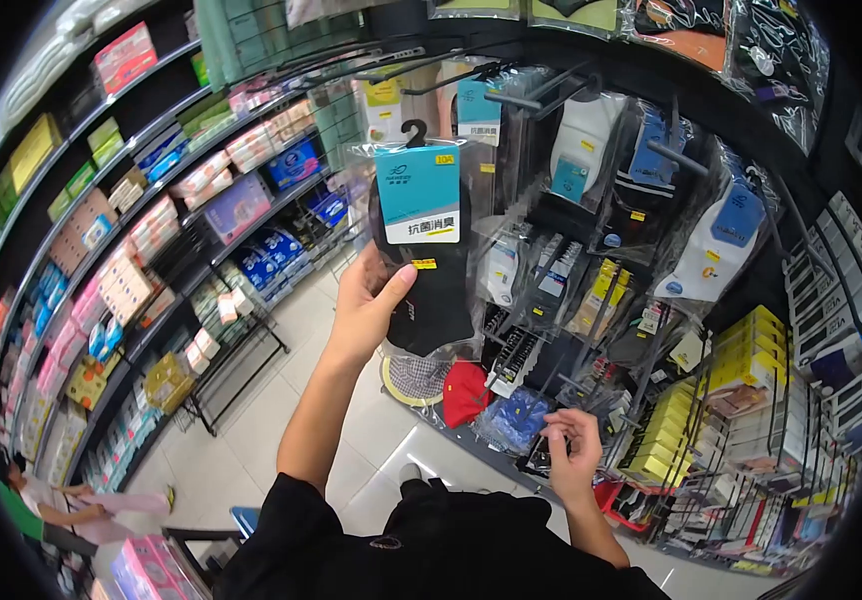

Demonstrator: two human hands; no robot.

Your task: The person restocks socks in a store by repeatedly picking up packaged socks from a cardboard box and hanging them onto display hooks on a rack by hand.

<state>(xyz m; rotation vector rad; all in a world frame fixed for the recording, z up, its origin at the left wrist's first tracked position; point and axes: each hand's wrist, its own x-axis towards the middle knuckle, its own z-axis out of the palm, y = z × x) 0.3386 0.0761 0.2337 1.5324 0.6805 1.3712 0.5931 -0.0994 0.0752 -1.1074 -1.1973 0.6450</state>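
over at 8 o'clock, a person [76, 503] in pale clothes is sitting low down. between 9 and 10 o'clock, lots of packs [234, 207] are sitting in long curvy rows, and they are showing pink, green and blue. the pale floor [201, 450] is peeking out at 7 to 8 o'clock.

in the middle, the left hand [369, 305] is holding up a black sock pack [439, 305]. its thumb is pressing on the front and its other fingers are going behind, so they are clamping on the pack near the 8 o'clock edge. the pack is standing upright. a blue and white card [419, 195] is covering its top half, and a black hook [413, 130] is poking up at 12 o'clock. a tiny yellow sticker [424, 264] is sitting just beside the thumb tip.

between 5 and 6 o'clock, a red cloth thing [466, 393] is showing below the pack. at 5 o'clock, a blue bag [511, 418] is lying beside it.

between 4 and 5 o'clock, the right hand [573, 460] is hovering near the blue bag. its fingers are curling in loosely, but i cannot tell if the tips are touching each other.

at 4 o'clock, yellow boxes [656, 435] are standing in a row. between 2 and 3 o'clock, a white sock pack [706, 250] is hanging up.
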